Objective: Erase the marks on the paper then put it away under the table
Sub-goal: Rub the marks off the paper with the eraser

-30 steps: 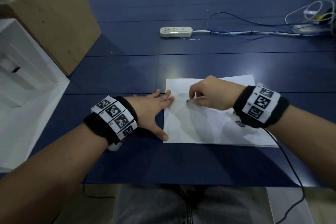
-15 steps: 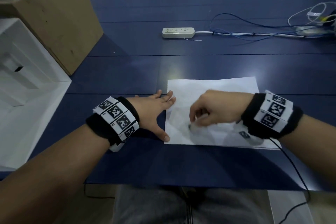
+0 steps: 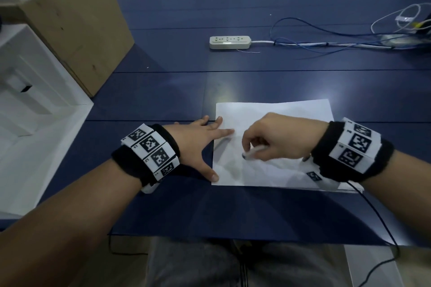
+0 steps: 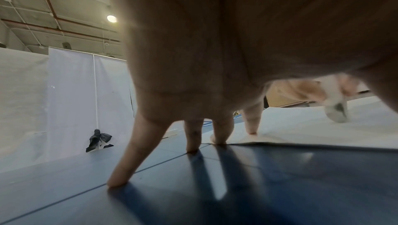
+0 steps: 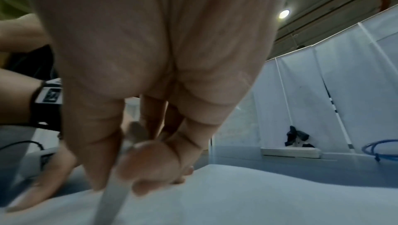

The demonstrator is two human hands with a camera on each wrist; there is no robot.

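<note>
A white sheet of paper lies flat on the blue table, near its front edge. My left hand rests flat with its fingers spread, the fingertips and thumb pressing down the sheet's left edge. My right hand hovers over the middle of the sheet and pinches a small white eraser whose dark tip touches the paper. The right wrist view shows the eraser, blurred, between thumb and fingers above the paper. I can make out only faint grey smudges on the sheet.
A cardboard box and a white foam box stand at the left. A white power strip and blue and white cables lie across the table's far right. A black wire hangs from my right wrist over the front edge.
My right hand dragged the eraser from the upper part of the sheet towards me, then a little back. The left hand stayed pressed on the paper's left edge.
</note>
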